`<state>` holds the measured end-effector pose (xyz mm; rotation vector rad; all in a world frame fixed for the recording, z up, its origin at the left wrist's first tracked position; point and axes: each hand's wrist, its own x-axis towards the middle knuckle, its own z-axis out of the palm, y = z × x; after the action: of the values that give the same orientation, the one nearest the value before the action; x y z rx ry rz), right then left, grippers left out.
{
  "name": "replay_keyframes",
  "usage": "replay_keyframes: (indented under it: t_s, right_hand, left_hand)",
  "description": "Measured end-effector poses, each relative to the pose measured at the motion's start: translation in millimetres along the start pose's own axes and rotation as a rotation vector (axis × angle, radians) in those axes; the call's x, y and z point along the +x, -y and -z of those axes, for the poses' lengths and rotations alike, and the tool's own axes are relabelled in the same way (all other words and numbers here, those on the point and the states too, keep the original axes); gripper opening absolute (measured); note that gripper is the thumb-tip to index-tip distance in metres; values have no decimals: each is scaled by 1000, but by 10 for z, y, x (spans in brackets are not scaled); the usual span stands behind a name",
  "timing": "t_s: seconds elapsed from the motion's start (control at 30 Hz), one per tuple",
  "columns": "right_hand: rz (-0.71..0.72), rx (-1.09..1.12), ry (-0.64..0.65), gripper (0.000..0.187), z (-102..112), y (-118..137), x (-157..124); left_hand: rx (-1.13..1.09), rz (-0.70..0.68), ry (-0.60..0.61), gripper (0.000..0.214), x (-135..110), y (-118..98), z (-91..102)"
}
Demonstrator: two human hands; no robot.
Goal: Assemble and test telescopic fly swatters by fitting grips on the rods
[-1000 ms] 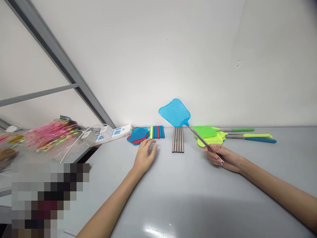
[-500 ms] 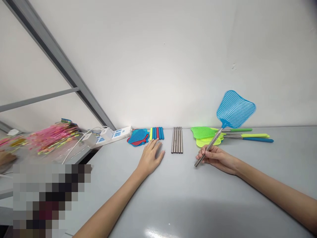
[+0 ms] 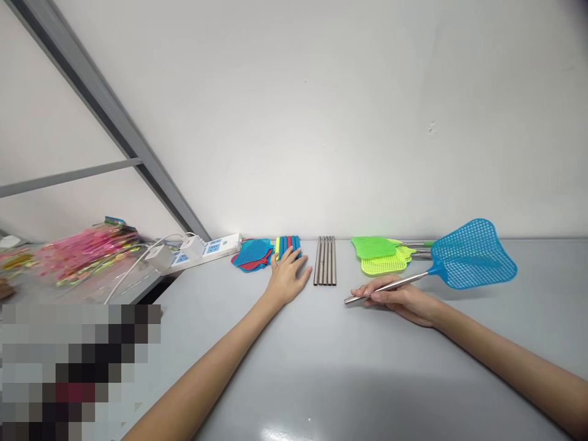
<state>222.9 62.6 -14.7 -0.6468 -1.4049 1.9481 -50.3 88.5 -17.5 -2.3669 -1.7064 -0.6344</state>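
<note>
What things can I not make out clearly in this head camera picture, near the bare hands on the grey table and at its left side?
Head view:
- Rounded blue, red and yellow foam grips: the left hand covers part of them, so their number is unclear.
- Pink bundle: blurred, its items cannot be told apart.
- Lower left: a pixelated patch hides what lies there.

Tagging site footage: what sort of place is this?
Looks like a small assembly workspace: a grey bench with fly swatter heads, steel rods and coloured grips sorted into groups, plus a power strip.
</note>
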Motion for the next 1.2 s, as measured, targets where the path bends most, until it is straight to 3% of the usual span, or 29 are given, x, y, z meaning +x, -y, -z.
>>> replay_keyframes:
  t_s: [0.5,0.87,1.2]
  right_hand:
    - [-40,-15,-22,13,-20,31,-12]
    - [-60,-9,-35,11,-24,33,5]
    - [-71,-15,-44,11,-13,9,-10]
  left_hand:
    - [-126,-63,-42,25,-71,-50,91]
    - [-291,-231,21,20,-52,-47,95]
    - [-369,-174,-115,19,-114,-36,106]
